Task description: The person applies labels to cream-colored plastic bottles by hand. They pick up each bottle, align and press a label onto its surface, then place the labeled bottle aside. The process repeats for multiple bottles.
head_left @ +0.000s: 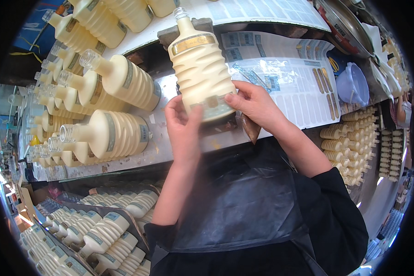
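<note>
A cream-coloured glass bottle (200, 69) with wavy ridges lies tilted in front of me, its clear neck pointing away and up. It carries a gold label near the shoulder and a pale label (211, 106) near the base. Around the base's left edge is my left hand (184, 124), fingers closed on the side and slightly blurred. My right hand (255, 103) grips the base's right edge, its thumb pressed on the end of the pale label. Behind the bottle's upper part is a dark grey block (170, 34).
Several similar bottles (119, 133) crowd the bench on the left. Sticker sheets (285, 96) with blue and gold labels lie at right, near a lavender bucket (353, 85). Boxes of bottles (106, 232) stand below left; more bottles (349, 142) stand in rows at right.
</note>
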The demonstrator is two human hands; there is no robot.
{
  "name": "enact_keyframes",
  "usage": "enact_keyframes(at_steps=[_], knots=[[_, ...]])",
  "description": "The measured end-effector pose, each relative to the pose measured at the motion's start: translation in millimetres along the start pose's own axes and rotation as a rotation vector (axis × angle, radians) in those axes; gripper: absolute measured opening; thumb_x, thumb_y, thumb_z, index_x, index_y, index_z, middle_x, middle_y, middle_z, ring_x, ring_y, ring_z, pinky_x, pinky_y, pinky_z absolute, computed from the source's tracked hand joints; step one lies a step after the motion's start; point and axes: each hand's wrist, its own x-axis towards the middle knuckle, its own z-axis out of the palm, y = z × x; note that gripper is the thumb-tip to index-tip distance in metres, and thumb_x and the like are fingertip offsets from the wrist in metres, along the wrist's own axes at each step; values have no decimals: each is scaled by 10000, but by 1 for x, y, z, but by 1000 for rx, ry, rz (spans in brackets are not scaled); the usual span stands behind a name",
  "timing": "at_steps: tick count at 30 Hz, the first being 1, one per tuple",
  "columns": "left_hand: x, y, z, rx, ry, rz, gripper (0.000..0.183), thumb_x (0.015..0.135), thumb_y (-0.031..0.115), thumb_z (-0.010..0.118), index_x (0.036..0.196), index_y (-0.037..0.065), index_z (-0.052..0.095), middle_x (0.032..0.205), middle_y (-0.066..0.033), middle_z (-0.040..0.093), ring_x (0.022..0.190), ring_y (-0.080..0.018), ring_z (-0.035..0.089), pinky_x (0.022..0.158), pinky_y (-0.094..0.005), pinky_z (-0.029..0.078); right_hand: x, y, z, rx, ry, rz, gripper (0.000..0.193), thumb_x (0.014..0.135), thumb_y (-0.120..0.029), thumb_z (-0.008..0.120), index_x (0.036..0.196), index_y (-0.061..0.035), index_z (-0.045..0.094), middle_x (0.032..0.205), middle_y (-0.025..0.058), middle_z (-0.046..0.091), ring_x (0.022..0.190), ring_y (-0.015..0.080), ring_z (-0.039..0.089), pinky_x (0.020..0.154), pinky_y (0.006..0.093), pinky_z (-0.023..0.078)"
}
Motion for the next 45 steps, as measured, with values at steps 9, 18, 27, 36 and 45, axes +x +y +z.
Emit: enact_keyframes(at_steps=[9,18,27,36,45], knots=[[-1,-1,0,5,-8,29,492,964,129,720,1371,35,461,1283,-79,566,1151,-142,533,1025,-311,438,1,0,-3,-30,-38,22,500,1015,-302,672,1370,42,592,1055,35,703,929,61,598,837,246,504],[-1,-8,-6,-47,-37,61,446,1021,179,657,1396,29,469,1326,-85,558,1226,-159,521,1083,-327,414,4,19,-2,116,-20,-121,479,1019,-304,640,1378,9,593,1034,68,691,907,115,626,817,283,518],[-2,-7,-6,-45,-47,58,503,979,167,708,1399,28,468,1327,-81,550,1220,-161,519,1103,-338,406,0,11,3,112,11,-126,451,987,-257,663,1356,-2,616,996,97,720,867,126,657,805,293,539],[-2,-6,-6,-80,-44,38,476,994,175,688,1390,22,472,1314,-78,553,1216,-159,519,1094,-330,403,0,12,0,73,15,-54,453,1033,-285,624,1379,6,607,1142,64,693,1031,112,614,934,295,496],[-1,-7,-3,-16,-30,59,432,1011,145,649,1381,27,461,1315,-79,546,1208,-153,516,1084,-328,399,-21,-26,-6,39,178,-299,316,931,-4,682,1242,-28,629,1093,29,670,989,99,634,845,267,561]])
